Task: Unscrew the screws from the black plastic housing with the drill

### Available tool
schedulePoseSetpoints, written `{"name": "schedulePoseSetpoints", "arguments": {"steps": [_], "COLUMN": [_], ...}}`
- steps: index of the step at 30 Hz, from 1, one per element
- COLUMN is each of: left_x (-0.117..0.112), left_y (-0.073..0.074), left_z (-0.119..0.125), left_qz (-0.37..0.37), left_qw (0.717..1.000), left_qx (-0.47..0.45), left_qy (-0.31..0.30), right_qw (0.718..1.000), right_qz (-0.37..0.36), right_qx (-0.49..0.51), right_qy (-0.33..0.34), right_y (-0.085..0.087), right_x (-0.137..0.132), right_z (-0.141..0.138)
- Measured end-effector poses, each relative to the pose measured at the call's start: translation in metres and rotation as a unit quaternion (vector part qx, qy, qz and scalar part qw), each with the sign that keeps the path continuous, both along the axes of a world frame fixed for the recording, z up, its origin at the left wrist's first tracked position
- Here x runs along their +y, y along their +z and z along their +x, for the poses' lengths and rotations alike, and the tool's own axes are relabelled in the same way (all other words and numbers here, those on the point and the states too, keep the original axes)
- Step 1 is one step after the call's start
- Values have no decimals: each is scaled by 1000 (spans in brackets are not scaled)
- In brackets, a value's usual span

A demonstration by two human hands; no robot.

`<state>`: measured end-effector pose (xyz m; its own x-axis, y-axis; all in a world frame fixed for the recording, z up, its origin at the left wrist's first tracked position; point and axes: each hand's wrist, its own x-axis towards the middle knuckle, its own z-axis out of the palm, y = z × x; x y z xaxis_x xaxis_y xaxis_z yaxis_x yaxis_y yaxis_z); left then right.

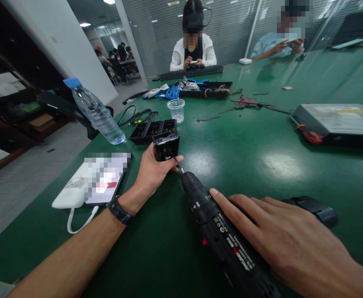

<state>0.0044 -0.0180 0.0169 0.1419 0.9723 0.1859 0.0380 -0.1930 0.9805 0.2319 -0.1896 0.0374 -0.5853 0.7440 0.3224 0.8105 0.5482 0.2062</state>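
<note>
My left hand [153, 173] grips a small black box-like part [166, 145], tilted with its hollow face toward me. Small brass-coloured bits show inside it. In my right hand [281, 231] is a black cordless drill [217, 223], the fingers lying along its body while the grip below is hidden. The drill's thin bit [177, 162] points into the hollow of the part; whether it meets a screw there is too small to tell. Just behind the part sits a black compartment tray [138, 133] with small brass-coloured pieces in it.
A water bottle [97, 114] leans in view at left, near a phone [107, 182] and a white power bank [71, 188]. A plastic cup [175, 109], gloves [170, 92] and cables [139, 116] lie beyond. A metal-topped box [340, 118] stands right. Two people sit across the table.
</note>
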Motion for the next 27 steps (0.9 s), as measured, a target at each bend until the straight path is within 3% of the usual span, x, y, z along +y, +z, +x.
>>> {"name": "schedulePoseSetpoints", "arguments": {"steps": [27], "left_x": [-2], "left_y": [1], "left_z": [-1], "left_qz": [2], "left_qw": [1000], "left_qx": [21], "left_qy": [4], "right_qw": [1000], "right_qz": [-4], "right_qx": [22], "right_qy": [3], "right_y": [-1], "right_x": [-1], "right_z": [0]}}
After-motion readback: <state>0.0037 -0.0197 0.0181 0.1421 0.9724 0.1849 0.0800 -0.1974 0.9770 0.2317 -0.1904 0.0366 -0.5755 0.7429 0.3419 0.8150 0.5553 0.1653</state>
